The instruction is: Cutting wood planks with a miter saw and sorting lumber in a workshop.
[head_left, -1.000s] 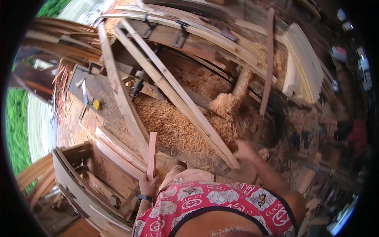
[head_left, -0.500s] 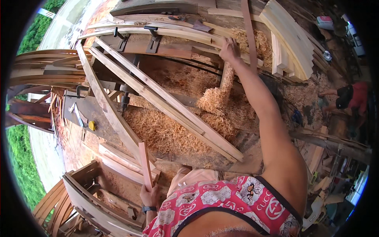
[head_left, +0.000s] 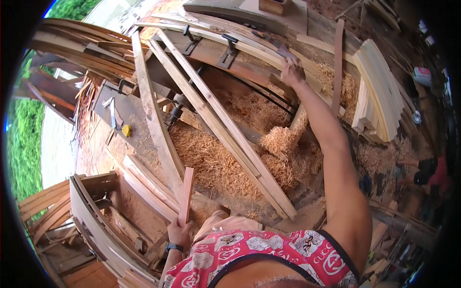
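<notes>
My left hand is closed around the lower end of a short wooden strip, which stands up in front of my lap. My right hand reaches to the far side of the bench, over the curved wooden boards. Its fingers are bent at the near end of a thin, dark, roughly triangular piece and seem to pinch it; the fingertips are partly hidden. Two long wooden strips slant across the bench, with a wider board to their left.
Wood shavings heap under the strips. Two black-handled clamps stand on the far boards. A yellow tape measure lies at left. Stacked pale boards are at far right. A person is low at the right edge.
My right hand has moved left along the far boards to the dark triangular piece. The head view has turned, shifting the bench rightward. My left hand still holds the short strip.
</notes>
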`<state>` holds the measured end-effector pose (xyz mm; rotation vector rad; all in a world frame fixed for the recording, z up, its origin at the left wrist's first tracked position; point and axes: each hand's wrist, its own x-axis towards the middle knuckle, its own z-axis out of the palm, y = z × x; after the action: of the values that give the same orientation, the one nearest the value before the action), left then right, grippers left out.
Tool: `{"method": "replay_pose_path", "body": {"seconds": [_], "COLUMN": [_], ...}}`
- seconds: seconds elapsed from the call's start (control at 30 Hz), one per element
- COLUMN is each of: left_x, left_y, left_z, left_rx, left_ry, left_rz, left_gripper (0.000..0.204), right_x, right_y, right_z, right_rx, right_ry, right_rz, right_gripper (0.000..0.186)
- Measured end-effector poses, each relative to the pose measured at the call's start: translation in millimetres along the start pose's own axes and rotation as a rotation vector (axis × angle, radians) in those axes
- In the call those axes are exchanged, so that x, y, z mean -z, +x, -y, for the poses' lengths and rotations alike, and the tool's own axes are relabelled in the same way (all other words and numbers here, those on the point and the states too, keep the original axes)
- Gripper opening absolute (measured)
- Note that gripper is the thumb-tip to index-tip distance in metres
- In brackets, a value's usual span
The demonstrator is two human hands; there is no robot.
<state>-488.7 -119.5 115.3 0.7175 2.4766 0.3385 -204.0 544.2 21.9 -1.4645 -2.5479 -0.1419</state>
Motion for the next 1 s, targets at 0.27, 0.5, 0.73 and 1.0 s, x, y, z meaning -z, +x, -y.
{"method": "replay_pose_path", "body": {"seconds": [0.27, 0.5, 0.73, 1.0], "left_x": [14.5, -11.7, 4.9, 0.8], "left_y": [-21.8, -24.3, -11.1, 3.1], "left_z": [4.8, 48.5, 33.6, 38.1], "left_rx": [0.099, 0.121, 0.028, 0.010], "left_ry": [-0.042, -0.154, -0.107, -0.161], "left_rz": [-0.058, -0.034, -0.027, -0.021], "left_gripper": [0.040, 0.039, 0.041, 0.039], "right_x": [88.3, 183.1, 215.1, 234.8], "right_y": [95.0, 119.8, 125.3, 54.0], "right_z": [-27.9, -11.9, -16.4, 46.0], "right_rx": [-0.135, -0.030, -0.065, -0.336], "right_ry": [-0.080, 0.160, 0.468, 0.981], "right_rz": [0.031, 0.396, 0.504, 0.908], "right_gripper": [0.046, 0.038, 0.036, 0.019]}}
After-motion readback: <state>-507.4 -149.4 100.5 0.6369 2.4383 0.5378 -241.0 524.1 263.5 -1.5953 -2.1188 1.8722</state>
